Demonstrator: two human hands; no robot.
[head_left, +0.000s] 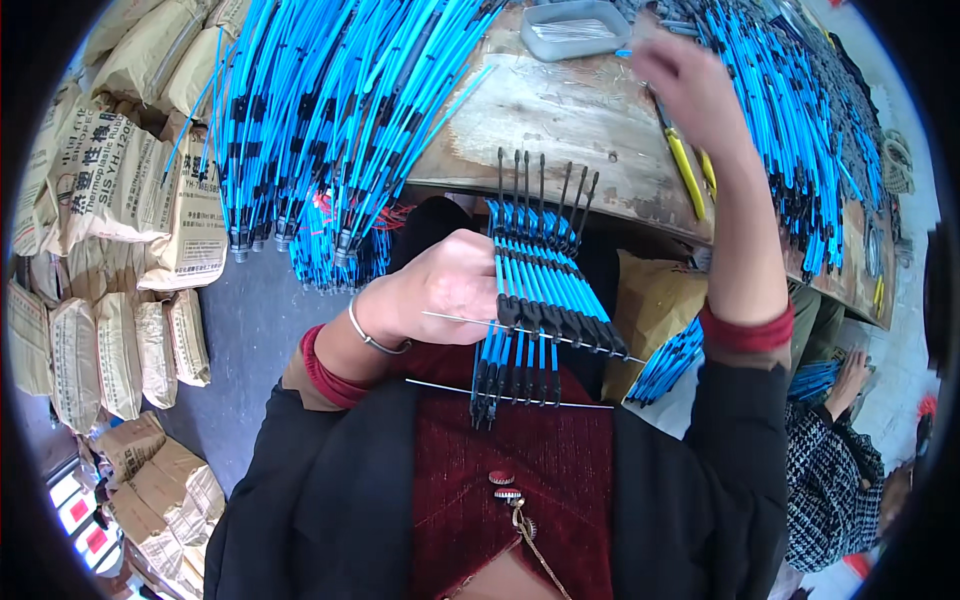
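Note:
My left hand (445, 288) is closed round a row of thin blue rods with black end fittings (550, 278), held in front of my chest. A thin metal wire (590, 345) runs crosswise through the black ends at the near side of the row. Lower down, a second wire (580, 404) crosses more black tips. Several black stems stick up from the row's far end. Out over the table at the far right, my right hand (690, 85) is raised near a shallow plastic tray of thin metal wires (540, 48); its fingers are smeared by motion.
Yellow-handled pliers (685, 175) lie at the worn wooden table's edge (480, 165). Large bundles of blue rods (310, 110) lie at the far left, more (790, 130) at the right. Stacked paper sacks (120, 190) stand left. Another person's hand (850, 378) is at the right.

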